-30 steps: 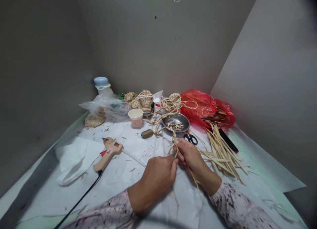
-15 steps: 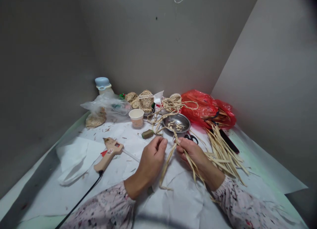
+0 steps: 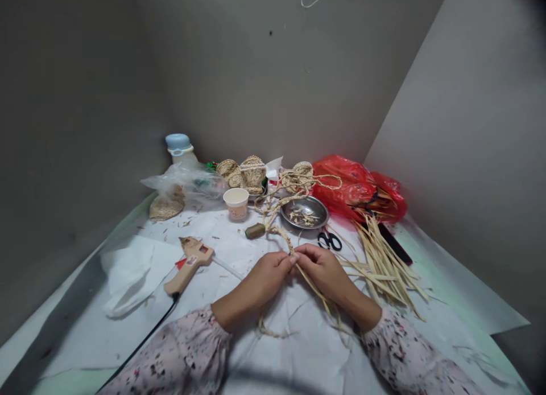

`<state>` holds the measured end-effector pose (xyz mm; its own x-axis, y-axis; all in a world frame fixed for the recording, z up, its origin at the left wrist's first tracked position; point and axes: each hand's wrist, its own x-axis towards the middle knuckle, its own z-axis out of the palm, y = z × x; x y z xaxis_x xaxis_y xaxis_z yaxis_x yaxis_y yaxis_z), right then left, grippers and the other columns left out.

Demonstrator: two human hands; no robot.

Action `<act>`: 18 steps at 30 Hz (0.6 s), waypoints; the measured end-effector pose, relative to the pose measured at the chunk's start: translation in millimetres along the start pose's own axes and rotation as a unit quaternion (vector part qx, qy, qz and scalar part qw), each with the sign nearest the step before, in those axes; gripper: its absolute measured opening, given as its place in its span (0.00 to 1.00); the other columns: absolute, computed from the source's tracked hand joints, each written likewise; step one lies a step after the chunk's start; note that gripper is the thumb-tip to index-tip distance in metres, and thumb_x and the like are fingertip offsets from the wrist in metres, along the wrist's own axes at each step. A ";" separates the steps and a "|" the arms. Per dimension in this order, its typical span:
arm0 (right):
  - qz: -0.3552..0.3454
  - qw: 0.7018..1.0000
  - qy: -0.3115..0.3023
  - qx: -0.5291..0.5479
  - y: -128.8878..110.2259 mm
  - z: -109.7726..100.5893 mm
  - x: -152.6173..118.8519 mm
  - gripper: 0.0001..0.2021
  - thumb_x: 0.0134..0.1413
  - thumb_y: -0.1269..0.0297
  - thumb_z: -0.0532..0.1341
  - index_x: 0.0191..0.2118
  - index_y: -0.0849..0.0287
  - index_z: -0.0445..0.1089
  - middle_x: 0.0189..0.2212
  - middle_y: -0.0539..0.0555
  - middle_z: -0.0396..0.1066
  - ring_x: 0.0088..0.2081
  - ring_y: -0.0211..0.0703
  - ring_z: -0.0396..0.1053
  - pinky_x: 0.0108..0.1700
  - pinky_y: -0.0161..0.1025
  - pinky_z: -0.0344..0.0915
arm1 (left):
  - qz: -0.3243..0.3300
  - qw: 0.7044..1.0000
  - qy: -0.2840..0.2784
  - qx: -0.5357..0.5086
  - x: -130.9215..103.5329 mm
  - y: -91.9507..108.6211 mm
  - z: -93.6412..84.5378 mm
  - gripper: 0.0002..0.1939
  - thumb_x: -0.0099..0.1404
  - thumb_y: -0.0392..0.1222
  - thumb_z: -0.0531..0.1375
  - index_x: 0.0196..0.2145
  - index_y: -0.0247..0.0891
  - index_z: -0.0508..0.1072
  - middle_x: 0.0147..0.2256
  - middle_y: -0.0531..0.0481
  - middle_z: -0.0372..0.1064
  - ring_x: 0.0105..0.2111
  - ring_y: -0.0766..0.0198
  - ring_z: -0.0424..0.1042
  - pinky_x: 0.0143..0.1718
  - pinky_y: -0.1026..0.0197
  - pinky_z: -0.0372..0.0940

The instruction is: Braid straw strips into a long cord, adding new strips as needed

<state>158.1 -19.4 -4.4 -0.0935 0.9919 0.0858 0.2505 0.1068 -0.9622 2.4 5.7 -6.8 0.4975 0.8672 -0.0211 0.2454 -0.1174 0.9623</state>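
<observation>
My left hand (image 3: pixel 273 272) and my right hand (image 3: pixel 321 268) meet over the middle of the paper-covered table, fingertips pinched together. Both grip a braided straw cord (image 3: pixel 285 235) near its working end. From my fingers the finished braid runs back toward the metal bowl, where it loops loosely. Loose straw strands (image 3: pixel 313 287) trail from the pinch toward me, and one strand (image 3: pixel 271 332) curls on the paper below my left hand. My fingertips partly hide the point where strands and braid join.
A glue gun (image 3: pixel 191 267) lies left, its cord running to the front. Behind stand a paper cup (image 3: pixel 236 204), a thread spool (image 3: pixel 255 231), a metal bowl (image 3: pixel 315 223) with scraps and scissors (image 3: pixel 335 241). Straw strips (image 3: pixel 386 264) and a red plastic bag (image 3: pixel 341 179) are right.
My left hand has moved right and closed on the braid beside my right hand. Both hands are lower and nearer together, and the scissors show more fully.
</observation>
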 end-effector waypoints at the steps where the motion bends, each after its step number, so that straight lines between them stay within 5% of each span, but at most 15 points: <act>1: -0.012 1.000 0.002 -0.023 0.6 -1.6 0.9 0.09 0.54 0.62 0.57 0.32 0.58 0.74 0.28 0.50 0.74 0.32 0.41 0.68 0.37 0.36 0.61 | -0.019 1.000 0.009 -0.004 0.2 0.3 -0.5 0.18 0.62 0.51 0.53 0.21 0.37 0.66 0.18 0.55 0.58 0.22 0.66 0.57 0.26 0.64 0.53; 9: 0.024 0.987 0.043 -0.151 -8.2 -1.2 -3.8 0.11 0.54 0.62 0.57 0.26 0.58 0.73 0.22 0.51 0.72 0.25 0.40 0.65 0.28 0.36 0.57 | -0.049 0.994 0.091 -0.031 -0.6 -2.7 -1.0 0.14 0.57 0.45 0.55 0.18 0.36 0.65 0.18 0.56 0.58 0.20 0.69 0.54 0.24 0.65 0.49; 12: -0.026 0.974 0.052 -0.220 -17.1 8.3 -14.6 0.10 0.55 0.65 0.56 0.29 0.58 0.73 0.24 0.52 0.73 0.26 0.41 0.67 0.30 0.37 0.57 | -0.077 0.989 0.106 -0.066 -3.4 0.6 1.2 0.14 0.57 0.47 0.56 0.20 0.36 0.68 0.15 0.58 0.53 0.18 0.69 0.50 0.22 0.65 0.46; 18: -0.140 0.852 0.057 -0.501 -14.8 31.8 -34.7 0.08 0.60 0.70 0.53 0.34 0.60 0.69 0.29 0.57 0.71 0.27 0.43 0.68 0.27 0.38 0.54 | -0.129 0.970 0.110 -0.177 -7.4 7.5 7.4 0.16 0.56 0.49 0.58 0.18 0.38 0.62 0.13 0.61 0.47 0.15 0.72 0.43 0.18 0.66 0.41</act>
<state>127.1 -57.6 -1.4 -0.2037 0.9122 0.3554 0.9361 0.2879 -0.2022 6.8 -5.2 -1.5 0.2595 0.9322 -0.2522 0.0181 0.2564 0.9664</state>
